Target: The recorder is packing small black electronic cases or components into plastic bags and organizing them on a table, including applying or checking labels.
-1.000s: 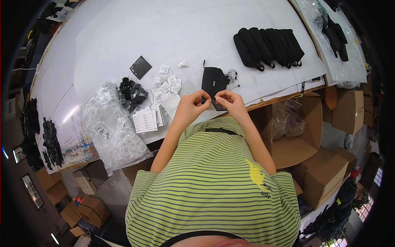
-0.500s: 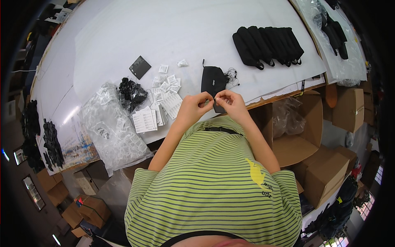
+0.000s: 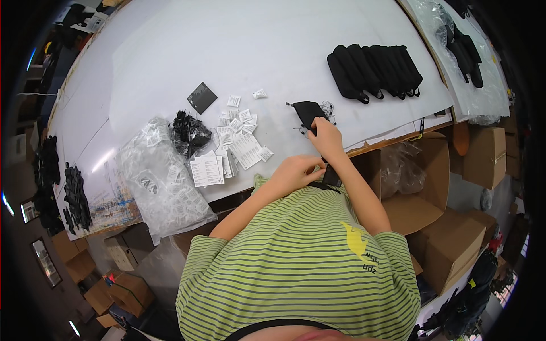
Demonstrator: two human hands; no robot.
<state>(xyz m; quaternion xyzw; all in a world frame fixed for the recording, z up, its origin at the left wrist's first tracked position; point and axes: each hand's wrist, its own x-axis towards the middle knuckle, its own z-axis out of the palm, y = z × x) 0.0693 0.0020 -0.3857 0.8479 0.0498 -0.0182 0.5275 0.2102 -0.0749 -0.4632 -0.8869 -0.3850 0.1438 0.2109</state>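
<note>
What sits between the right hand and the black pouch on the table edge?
Nothing visible. The right hand already rests on the near end of the black pouch, with no object between them. The left hand is lower, at the table edge, holding a small dark piece too small to identify.

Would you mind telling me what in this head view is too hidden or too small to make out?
- Head view: what the left hand pinches is covered by its fingers.
- The black pouch is half hidden under the right hand.
- Print on the small white tags is too small.
</note>
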